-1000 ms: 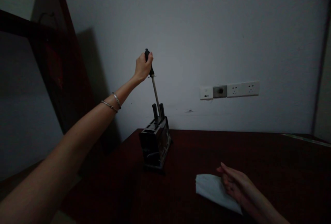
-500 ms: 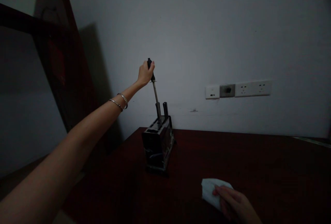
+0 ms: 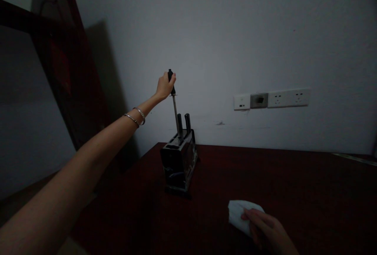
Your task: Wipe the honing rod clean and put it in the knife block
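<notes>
My left hand [image 3: 165,85] is closed round the black handle of a sharpening steel [image 3: 176,112], held nearly upright. Its thin rod meets the top of a dark knife block [image 3: 176,168], where the lower end is hidden. Two more black handles stand up from the block, and one knife handle [image 3: 187,122] is plain to see behind the rod. At the lower right, my right hand [image 3: 266,225] pinches a folded white cloth [image 3: 240,214] between thumb and fingers, just over the table.
The dark red wooden table [image 3: 265,176] runs back to a pale wall. Wall sockets [image 3: 287,98] sit in a row above it at the right. A dark wooden frame [image 3: 73,62] rises on the left, beyond the table's edge. The light is dim.
My left hand and the sharpening steel have come down slightly toward the knife block, and the rod is a little more upright. My right hand keeps its grip on the cloth.
</notes>
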Demonstrator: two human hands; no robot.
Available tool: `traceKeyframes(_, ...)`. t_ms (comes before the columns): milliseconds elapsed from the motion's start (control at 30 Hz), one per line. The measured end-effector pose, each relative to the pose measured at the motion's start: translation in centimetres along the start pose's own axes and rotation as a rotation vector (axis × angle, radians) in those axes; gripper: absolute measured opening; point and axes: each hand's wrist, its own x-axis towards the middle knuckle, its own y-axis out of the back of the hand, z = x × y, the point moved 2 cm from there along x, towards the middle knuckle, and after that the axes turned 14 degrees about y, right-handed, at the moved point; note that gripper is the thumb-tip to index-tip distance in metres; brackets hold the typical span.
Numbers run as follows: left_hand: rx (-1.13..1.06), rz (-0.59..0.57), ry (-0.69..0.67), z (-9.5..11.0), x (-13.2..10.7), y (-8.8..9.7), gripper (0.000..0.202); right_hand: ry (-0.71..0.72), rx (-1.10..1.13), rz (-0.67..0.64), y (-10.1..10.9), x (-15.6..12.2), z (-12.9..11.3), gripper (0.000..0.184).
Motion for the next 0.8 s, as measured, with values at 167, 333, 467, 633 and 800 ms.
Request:
traceKeyframes(167, 0.015, -0.009, -0.005, -0.1, -0.1, -0.3, 0.023, 0.005, 0.004, 0.006, -0.2, -0.1, -0.8, 0.059)
traceKeyframes(333, 0.019, -0.005, -0.02, 0.0, -0.1, -0.5, 0.023, 0.005, 0.007, 0.001, -0.1, 0.1, 0.3, 0.059)
traceKeyframes(467, 0.019, 0.012, -0.014, 0.1, -0.1, -0.7, 0.022, 0.007, 0.005, 0.007, -0.1, 0.3, 0.5, 0.058)
traceKeyframes(633, -0.005, 0.003, -0.017, 0.2, -0.1, -0.8, 0.021, 0.002, -0.02, 0.003, -0.3, 0.2, -0.1, 0.057)
traceKeyframes(800, -0.005, 0.005, -0.02, 0.0, 0.0, -0.8, 0.022, 0.016, -0.004, -0.006, -0.3, 0.3, 0.2, 0.059)
